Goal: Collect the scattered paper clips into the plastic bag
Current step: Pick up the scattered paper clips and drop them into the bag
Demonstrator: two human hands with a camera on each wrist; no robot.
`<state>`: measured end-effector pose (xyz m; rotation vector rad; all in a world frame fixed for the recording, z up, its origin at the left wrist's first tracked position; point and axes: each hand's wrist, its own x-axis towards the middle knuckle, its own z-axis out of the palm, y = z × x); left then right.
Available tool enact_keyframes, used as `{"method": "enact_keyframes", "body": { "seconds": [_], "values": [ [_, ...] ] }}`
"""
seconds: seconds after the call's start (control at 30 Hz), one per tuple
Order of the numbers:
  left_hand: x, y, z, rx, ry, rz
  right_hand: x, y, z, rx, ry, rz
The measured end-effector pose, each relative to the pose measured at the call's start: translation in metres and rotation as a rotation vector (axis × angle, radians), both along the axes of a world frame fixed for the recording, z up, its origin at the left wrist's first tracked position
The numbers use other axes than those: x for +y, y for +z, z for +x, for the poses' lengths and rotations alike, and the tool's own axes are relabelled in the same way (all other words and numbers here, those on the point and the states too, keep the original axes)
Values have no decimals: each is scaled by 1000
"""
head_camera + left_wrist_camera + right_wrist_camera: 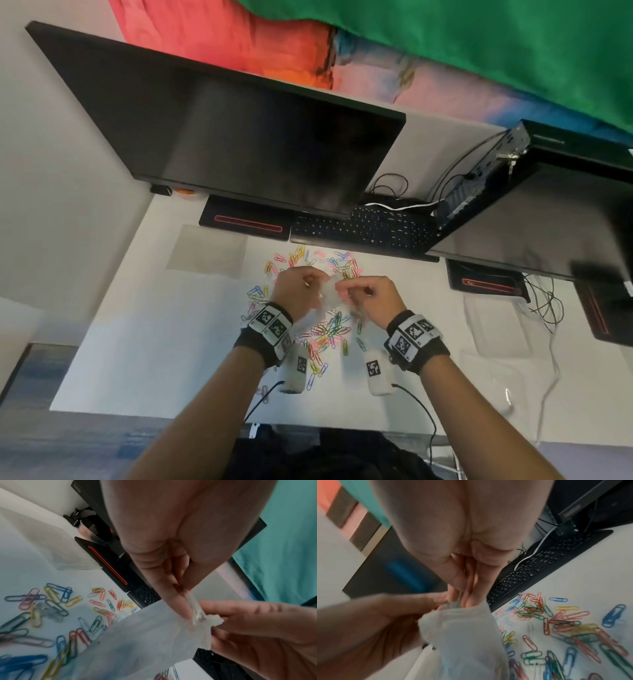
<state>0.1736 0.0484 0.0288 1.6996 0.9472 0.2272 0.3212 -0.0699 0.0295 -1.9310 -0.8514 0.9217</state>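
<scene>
A white desk point(164, 342) fills the lower middle of the head view, with a blue-grey floor along its near edge; a large dark monitor point(239, 137) leans over the back of it, and a black keyboard point(363, 229) lies just under the screen's lower edge; a second dark screen point(534, 219) stands to the right, with loose cables point(544, 301) trailing beneath it; behind everything hangs cloth in red, pink and green point(445, 37)

Coloured paper clips point(329, 332) lie scattered on the desk in front of the keyboard, some beyond the hands and many below them, none visibly inside the bag; the plastic bag point(329, 291) is held up in the air above the clips, between the two hands; the left hand point(301, 291) pinches its crumpled top edge with curled fingers, and the right hand point(373, 298) grips the same edge from the other side, fingers likewise curled round the film, the two hands almost touching

The bag is translucent and blurred in both wrist views, so whether its mouth is parted cannot be told; its lower part is cut off by the frame; the wrists carry black bands with printed square markers point(270, 323); the clips nearest the wrist cameras are smeared by motion
</scene>
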Motion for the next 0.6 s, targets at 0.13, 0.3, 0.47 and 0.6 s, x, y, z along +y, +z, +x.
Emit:
{"method": "enact_keyframes", "body": {
  "seconds": [0.13,0.3,0.47,0.6],
  "values": [
    [8,11,1,-24,92,-17,-3,-40,63,-174,-135,-318],
    [9,17,0,-64,213,-35,14,-87,79,-537,230,-550],
    [10,7,2,-28,235,-16,37,-99,55,-757,460,-451],
    [9,0,3,-14,241,-12,42,-105,44,-846,536,-314]
  ]
}}
